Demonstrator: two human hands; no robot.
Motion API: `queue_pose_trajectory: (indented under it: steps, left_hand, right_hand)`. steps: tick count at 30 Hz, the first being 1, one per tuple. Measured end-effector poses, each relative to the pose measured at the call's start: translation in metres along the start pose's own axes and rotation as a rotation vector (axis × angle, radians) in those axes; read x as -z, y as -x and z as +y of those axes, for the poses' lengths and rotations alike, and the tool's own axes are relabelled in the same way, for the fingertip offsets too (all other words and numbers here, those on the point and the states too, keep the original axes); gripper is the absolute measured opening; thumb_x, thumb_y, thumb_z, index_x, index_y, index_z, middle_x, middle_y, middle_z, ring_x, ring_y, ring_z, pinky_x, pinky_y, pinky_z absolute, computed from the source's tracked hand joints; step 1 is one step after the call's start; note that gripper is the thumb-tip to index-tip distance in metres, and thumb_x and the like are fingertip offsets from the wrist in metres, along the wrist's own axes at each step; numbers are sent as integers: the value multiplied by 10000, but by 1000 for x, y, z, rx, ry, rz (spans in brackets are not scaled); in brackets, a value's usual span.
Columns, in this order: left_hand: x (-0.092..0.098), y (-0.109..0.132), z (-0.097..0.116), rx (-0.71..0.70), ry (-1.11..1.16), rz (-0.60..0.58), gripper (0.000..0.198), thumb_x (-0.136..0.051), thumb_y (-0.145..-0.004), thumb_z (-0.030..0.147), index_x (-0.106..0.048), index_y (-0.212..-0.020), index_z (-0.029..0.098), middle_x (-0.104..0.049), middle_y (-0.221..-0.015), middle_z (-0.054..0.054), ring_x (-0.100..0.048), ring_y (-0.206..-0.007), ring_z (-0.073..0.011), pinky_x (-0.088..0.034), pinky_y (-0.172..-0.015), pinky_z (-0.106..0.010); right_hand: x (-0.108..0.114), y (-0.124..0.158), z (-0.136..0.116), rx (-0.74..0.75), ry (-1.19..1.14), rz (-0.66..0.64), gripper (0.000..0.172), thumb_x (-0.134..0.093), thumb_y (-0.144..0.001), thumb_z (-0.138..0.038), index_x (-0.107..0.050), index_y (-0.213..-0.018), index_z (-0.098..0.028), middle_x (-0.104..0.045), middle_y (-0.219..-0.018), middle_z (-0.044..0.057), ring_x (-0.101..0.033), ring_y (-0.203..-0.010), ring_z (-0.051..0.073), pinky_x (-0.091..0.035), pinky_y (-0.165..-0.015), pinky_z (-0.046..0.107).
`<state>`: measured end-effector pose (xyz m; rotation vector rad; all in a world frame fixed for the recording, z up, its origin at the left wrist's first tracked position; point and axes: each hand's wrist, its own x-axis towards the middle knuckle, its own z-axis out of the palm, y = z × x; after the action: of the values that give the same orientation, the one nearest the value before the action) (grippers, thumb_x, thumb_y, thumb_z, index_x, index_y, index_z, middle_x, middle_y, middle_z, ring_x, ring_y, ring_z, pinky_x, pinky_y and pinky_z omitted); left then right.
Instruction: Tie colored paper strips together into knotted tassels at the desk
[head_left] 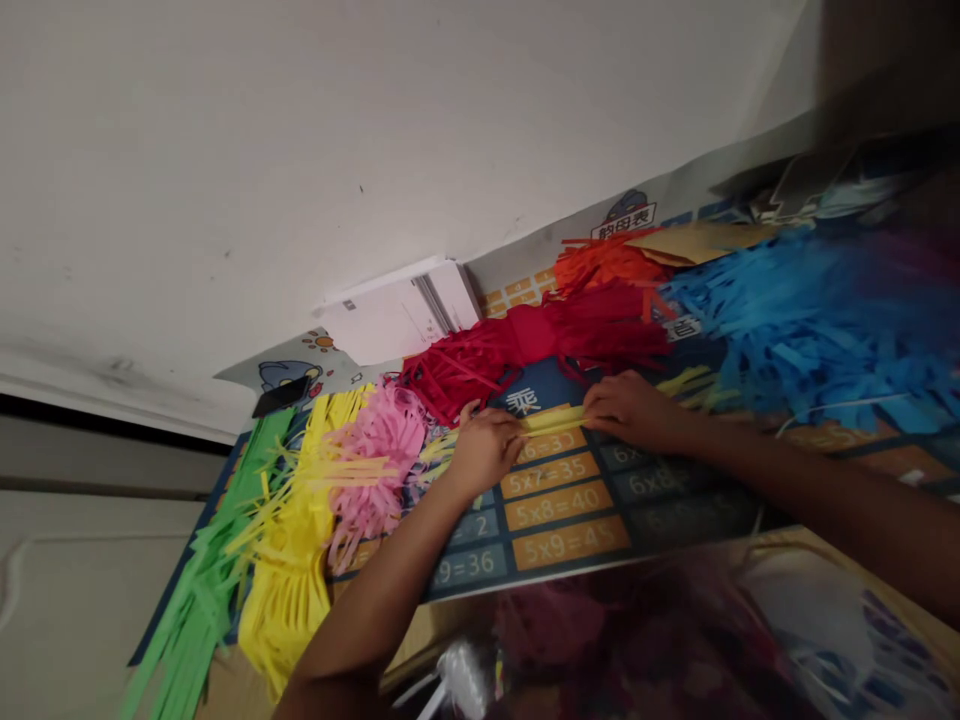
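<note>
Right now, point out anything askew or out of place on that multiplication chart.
Yellow strips stray across the pink fringe, mixing colours, and the green fringe runs past the near edge of the multiplication chart; both look untidy.

From my remote view, I observe a plain, off-white wall [375, 150] behind the worktop [232, 690]. The wall surface carries small dark specks and a grey smudge [120, 370] at lower left. Below this, a dark band [112, 428] runs above a pale panel [90, 600]; I cannot identify the panel's type. The exposed worktop surface is light wood-coloured. Illumination is dim and uneven: the wall reads brightest, and the upper right corner falls into brown shadow [892, 60].
</note>
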<state>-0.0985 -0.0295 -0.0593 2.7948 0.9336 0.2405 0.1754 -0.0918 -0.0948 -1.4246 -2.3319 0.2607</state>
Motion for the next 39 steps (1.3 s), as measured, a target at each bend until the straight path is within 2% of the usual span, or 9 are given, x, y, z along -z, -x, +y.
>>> queue_pose_trajectory:
  steps: [5,13,20,23,25,27,30,32,39]
  left_hand:
    - [-8,-6,-2,159,66,44,278,-548,-958,297,-717,-762,197,-741,-891,-39,-638,-955,-203,-387,-933,-425]
    - [-18,-11,2,208,-9,103,303,-541,-930,313,-648,-675,189,-680,-790,-47,-578,-884,-227,-359,-902,-459]
    - [-19,-12,1,220,-47,80,275,-550,-938,339,-651,-726,197,-679,-808,-61,-569,-891,-249,-365,-880,-477]
    - [-18,-9,1,215,-61,148,138,-628,-905,334,-692,-938,216,-700,-964,-69,-570,-988,-264,-376,-912,-479]
    - [-17,-7,3,99,-104,187,148,-633,-918,284,-689,-1053,263,-706,-1077,-54,-558,-1073,-264,-354,-977,-497]
    - [-14,-4,6,-60,-183,148,162,-590,-950,217,-689,-1051,294,-722,-1067,-23,-557,-1097,-250,-313,-1041,-517]
    - [-7,-4,16,-189,-279,59,145,-551,-963,214,-688,-1005,238,-722,-945,-37,-567,-1053,-256,-281,-1085,-543]
    - [-3,-6,23,-213,-315,45,171,-540,-953,261,-693,-952,187,-704,-889,-68,-562,-1032,-272,-265,-1099,-566]
    - [-9,-20,19,-200,-414,97,142,-612,-876,280,-692,-824,174,-684,-782,-76,-548,-935,-261,-282,-1053,-570]
  right_hand:
    - [0,-12,15,-206,-109,-49,235,-626,-887,-363,-756,-749,-224,-712,-977,42,-582,-934,217,-385,-802,342]
    - [-7,-16,1,-334,-12,20,273,-639,-872,-361,-694,-646,-219,-696,-890,39,-566,-875,217,-353,-726,348]
    - [-11,-15,5,-298,37,29,283,-638,-877,-357,-663,-633,-216,-684,-839,34,-561,-820,210,-326,-694,343]
    - [-6,-13,1,-323,173,77,287,-642,-888,-386,-656,-661,-210,-676,-809,46,-558,-806,228,-315,-690,360]
    - [1,-11,-8,-285,290,154,219,-633,-908,-369,-692,-765,-214,-704,-881,63,-572,-888,265,-322,-743,398]
    - [10,-10,-20,-125,340,167,153,-605,-941,-317,-715,-878,-231,-728,-974,62,-571,-995,286,-317,-832,450]
    - [18,-11,-37,158,374,11,199,-529,-979,-199,-707,-896,-230,-735,-917,58,-575,-967,252,-302,-902,468]
    - [17,-15,-40,243,454,-62,244,-499,-964,-115,-698,-864,-216,-717,-845,59,-566,-895,233,-302,-908,452]
    - [7,-33,-30,183,467,-23,166,-597,-912,-226,-680,-778,-176,-689,-770,69,-523,-826,223,-260,-828,421]
